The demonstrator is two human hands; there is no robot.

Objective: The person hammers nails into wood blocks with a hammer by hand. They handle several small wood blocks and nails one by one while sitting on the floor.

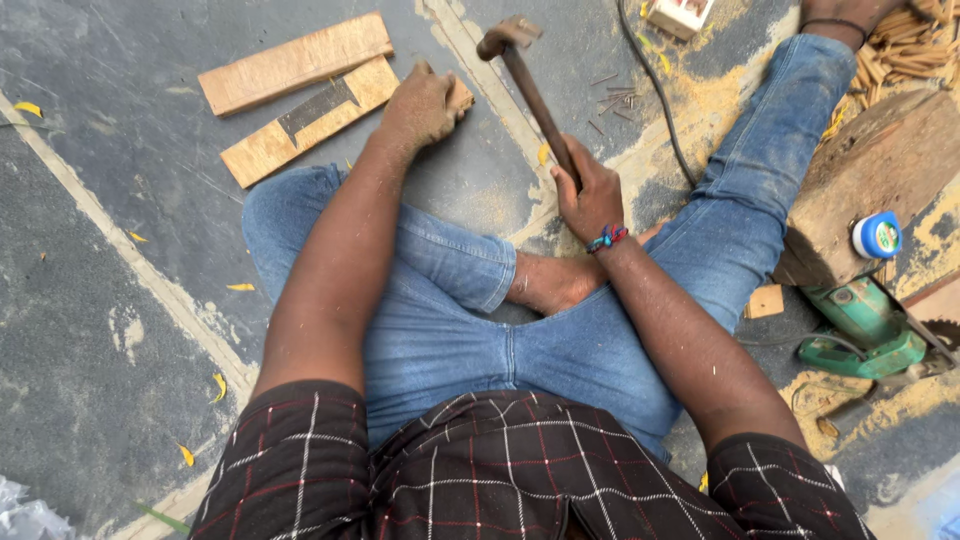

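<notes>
I sit on the floor in blue jeans, legs apart. My right hand (590, 192) grips the lower handle of a rusty claw hammer (528, 85), whose head is raised toward the top of the view. My left hand (420, 105) is closed around a small wooden block (461, 97) on the floor, right next to a notched wooden piece (310, 118). A longer wooden plank (295, 62) lies just beyond it.
Loose nails (612, 100) lie scattered by a black cable (655, 85). A green power tool (868, 335), a blue-and-white tape roll (877, 236) on a large wood block (880, 180), sawdust, a small wood offcut (765, 301) and stacked sticks (905, 45) fill the right side.
</notes>
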